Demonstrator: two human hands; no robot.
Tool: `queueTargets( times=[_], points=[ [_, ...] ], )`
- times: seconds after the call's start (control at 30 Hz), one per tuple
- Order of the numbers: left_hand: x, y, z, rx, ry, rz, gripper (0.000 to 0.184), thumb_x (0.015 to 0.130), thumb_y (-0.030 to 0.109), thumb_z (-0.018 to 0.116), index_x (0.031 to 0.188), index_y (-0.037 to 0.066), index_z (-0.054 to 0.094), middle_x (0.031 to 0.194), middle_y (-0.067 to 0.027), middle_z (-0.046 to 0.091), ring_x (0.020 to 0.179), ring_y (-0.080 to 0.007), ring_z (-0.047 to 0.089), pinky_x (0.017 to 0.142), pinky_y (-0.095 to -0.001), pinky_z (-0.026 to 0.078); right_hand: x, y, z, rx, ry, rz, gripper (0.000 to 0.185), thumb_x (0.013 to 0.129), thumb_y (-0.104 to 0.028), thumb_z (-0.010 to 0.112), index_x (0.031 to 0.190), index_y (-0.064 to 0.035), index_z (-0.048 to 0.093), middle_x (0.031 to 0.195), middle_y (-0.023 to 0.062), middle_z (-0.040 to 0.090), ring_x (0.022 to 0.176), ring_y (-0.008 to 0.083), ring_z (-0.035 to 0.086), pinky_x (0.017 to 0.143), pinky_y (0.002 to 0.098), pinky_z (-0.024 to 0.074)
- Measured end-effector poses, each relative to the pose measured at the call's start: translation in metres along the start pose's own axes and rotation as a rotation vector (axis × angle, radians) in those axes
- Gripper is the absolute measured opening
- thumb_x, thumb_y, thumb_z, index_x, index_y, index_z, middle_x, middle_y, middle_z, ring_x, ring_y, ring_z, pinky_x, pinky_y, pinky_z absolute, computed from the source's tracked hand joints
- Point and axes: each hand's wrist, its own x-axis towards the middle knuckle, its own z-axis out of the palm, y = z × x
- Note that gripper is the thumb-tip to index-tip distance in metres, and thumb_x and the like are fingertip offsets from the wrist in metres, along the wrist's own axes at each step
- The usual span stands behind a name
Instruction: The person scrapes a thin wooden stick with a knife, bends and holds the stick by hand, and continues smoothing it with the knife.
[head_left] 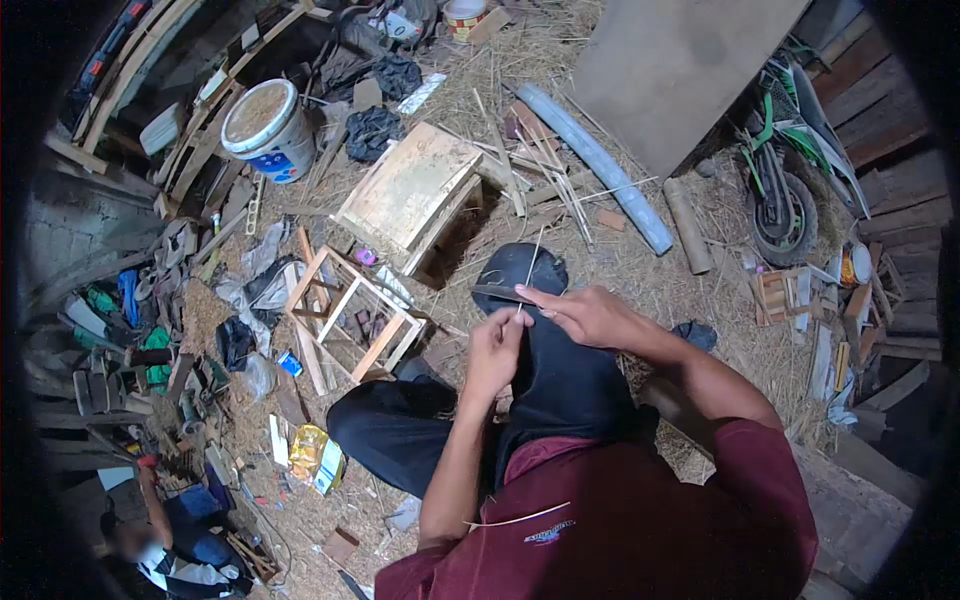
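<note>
My left hand [494,348] pinches the lower end of a thin pale wooden strip [535,250], which points up and away over my raised knee. My right hand [592,318] is closed on a dark-bladed knife [492,293], its forefinger stretched along the blade. The blade lies across the strip, just above my left fingertips; the knife's handle is hidden in my palm. Under both, a dark pad or cloth [510,262] covers the knee. Another slim strip [520,516] rests on my maroon shirt.
A wooden stool-like box [410,190], a small wooden frame [350,315] and a white bucket [268,130] stand ahead to the left. A grey pipe [600,165] and loose sticks lie ahead. A green motorbike [790,160] is at right. Another person [190,540] sits lower left.
</note>
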Motion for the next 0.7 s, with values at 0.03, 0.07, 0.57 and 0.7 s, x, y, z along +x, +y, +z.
queueTargets(
  times=[0.03, 0.07, 0.57, 0.7],
  points=[
    [0.01, -0.002, 0.006, 0.059, 0.005, 0.079, 0.023, 0.1, 0.017, 0.052, 0.088, 0.001, 0.064, 0.063, 0.0071, 0.048, 0.054, -0.0017, 0.038, 0.048, -0.0219, 0.026, 0.0, -0.002, -0.001, -0.001, -0.025, 0.012, 0.056, 0.095, -0.022, 0.052, 0.148, -0.032, 0.035, 0.067, 0.02, 0.061, 0.058, 0.0385, 0.062, 0.054, 0.0466, 0.0497],
    [0.011, -0.005, 0.01, 0.044, 0.023, 0.09, 0.023, 0.099, 0.017, 0.052, 0.088, 0.001, 0.064, 0.064, 0.007, 0.048, 0.055, -0.0018, 0.039, 0.049, -0.0219, 0.026, -0.001, 0.001, 0.001, -0.083, -0.015, 0.068, 0.055, 0.095, -0.023, 0.052, 0.147, -0.0332, 0.036, 0.068, 0.0191, 0.062, 0.059, 0.0387, 0.062, 0.055, 0.047, 0.0499],
    [-0.096, -0.013, -0.02, -0.002, 0.056, -0.112, 0.021, 0.101, 0.014, 0.049, 0.089, 0.002, 0.062, 0.065, 0.0062, 0.048, 0.057, -0.0005, 0.038, 0.05, -0.0196, 0.028, 0.008, 0.017, 0.007, -0.05, 0.179, 0.128, 0.055, 0.095, -0.021, 0.052, 0.147, -0.0281, 0.036, 0.073, 0.0229, 0.063, 0.057, 0.0388, 0.061, 0.054, 0.0462, 0.0504],
    [-0.085, -0.003, -0.027, -0.267, 0.009, -0.247, 0.024, 0.103, 0.017, 0.045, 0.092, 0.003, 0.06, 0.058, 0.0068, 0.042, 0.047, -0.002, 0.033, 0.044, -0.0214, 0.024, 0.006, 0.001, -0.006, 0.029, 0.059, 0.215, 0.053, 0.095, -0.021, 0.052, 0.146, -0.0277, 0.039, 0.073, 0.0226, 0.063, 0.053, 0.0379, 0.06, 0.051, 0.044, 0.0486]
  ],
)
